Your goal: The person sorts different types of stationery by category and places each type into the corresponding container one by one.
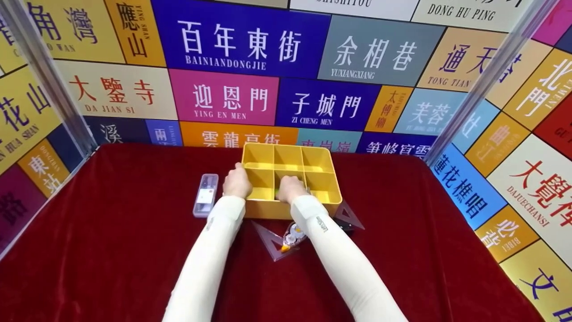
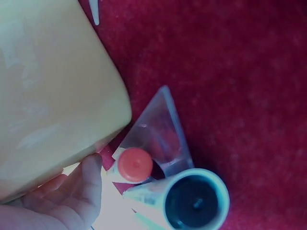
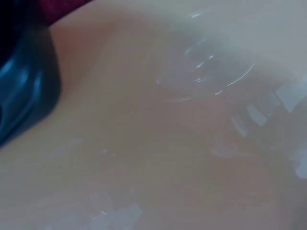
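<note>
A yellow box (image 1: 292,210) divided into several compartments stands on the red cloth. At its left front corner, my left hand (image 1: 237,181) grips the side wall; the left wrist view shows the fingers (image 2: 88,184) against the box's side. My right hand (image 1: 292,188) reaches down into the front middle compartment. Its fingertips are hidden there, and a small greenish bit shows beside them; what it touches is unclear. In the right wrist view, a blurred pale yellow surface (image 3: 144,124) fills most of the frame, with a dark shiny object (image 3: 29,91) at the left edge.
Left of the box lies a clear lidded case (image 1: 206,196). In front are a transparent set square (image 1: 267,239), a white dispenser with an orange tip (image 1: 292,237), another clear triangle (image 1: 351,215) and a dark item. The left wrist view shows a red-capped item (image 2: 135,165) and a dark-mouthed cylinder (image 2: 192,201).
</note>
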The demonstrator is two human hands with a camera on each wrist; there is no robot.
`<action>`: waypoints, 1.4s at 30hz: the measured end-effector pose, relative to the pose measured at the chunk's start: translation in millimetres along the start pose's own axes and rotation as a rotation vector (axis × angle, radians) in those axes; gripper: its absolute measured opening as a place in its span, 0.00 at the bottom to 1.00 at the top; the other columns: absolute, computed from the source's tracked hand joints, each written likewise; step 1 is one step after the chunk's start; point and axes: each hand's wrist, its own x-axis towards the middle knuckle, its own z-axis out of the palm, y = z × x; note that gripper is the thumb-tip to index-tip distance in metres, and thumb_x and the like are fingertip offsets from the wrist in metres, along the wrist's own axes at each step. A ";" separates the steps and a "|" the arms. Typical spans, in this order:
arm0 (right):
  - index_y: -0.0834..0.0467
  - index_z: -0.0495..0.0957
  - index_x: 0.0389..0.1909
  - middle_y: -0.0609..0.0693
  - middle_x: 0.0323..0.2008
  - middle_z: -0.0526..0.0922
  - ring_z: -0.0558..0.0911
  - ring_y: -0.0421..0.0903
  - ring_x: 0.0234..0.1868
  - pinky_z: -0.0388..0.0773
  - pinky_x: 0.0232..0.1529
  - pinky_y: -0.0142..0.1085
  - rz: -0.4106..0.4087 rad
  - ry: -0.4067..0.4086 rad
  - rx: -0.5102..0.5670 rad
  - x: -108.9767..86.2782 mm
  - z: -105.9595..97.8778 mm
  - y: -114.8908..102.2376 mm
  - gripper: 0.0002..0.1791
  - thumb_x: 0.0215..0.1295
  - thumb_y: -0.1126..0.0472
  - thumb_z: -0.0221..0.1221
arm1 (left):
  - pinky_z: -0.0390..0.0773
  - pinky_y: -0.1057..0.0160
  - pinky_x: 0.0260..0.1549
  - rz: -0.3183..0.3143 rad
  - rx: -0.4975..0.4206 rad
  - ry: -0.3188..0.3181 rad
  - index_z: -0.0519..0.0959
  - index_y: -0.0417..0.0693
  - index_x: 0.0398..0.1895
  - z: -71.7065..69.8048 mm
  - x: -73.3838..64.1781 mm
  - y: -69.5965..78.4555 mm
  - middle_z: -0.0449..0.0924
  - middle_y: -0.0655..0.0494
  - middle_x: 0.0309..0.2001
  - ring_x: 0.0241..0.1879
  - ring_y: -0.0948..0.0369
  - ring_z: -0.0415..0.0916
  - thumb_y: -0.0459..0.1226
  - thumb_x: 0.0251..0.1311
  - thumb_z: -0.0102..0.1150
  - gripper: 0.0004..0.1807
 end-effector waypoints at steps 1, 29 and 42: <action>0.64 0.84 0.41 0.65 0.54 0.83 0.84 0.61 0.50 0.82 0.52 0.50 0.002 0.001 0.002 -0.1 0.2 0.1 0.12 0.59 0.65 0.58 | 0.78 0.41 0.57 0.002 0.001 -0.001 0.67 0.36 0.62 0.3 0.0 -0.1 0.78 0.31 0.58 0.58 0.37 0.77 0.29 0.60 0.55 0.25; 0.63 0.84 0.37 0.63 0.51 0.85 0.85 0.59 0.46 0.84 0.46 0.49 -0.006 0.067 -0.001 -1.6 0.2 -1.3 0.10 0.57 0.66 0.58 | 0.78 0.41 0.56 0.007 0.017 0.011 0.66 0.36 0.63 1.7 1.3 -1.7 0.78 0.31 0.58 0.57 0.38 0.78 0.29 0.60 0.54 0.26; 0.64 0.84 0.40 0.64 0.51 0.85 0.84 0.63 0.51 0.84 0.50 0.52 -0.054 0.124 0.027 -7.9 -4.4 2.7 0.12 0.60 0.60 0.64 | 0.78 0.41 0.56 0.015 0.019 0.009 0.67 0.36 0.61 2.0 1.0 -1.5 0.79 0.30 0.57 0.57 0.37 0.78 0.29 0.60 0.54 0.24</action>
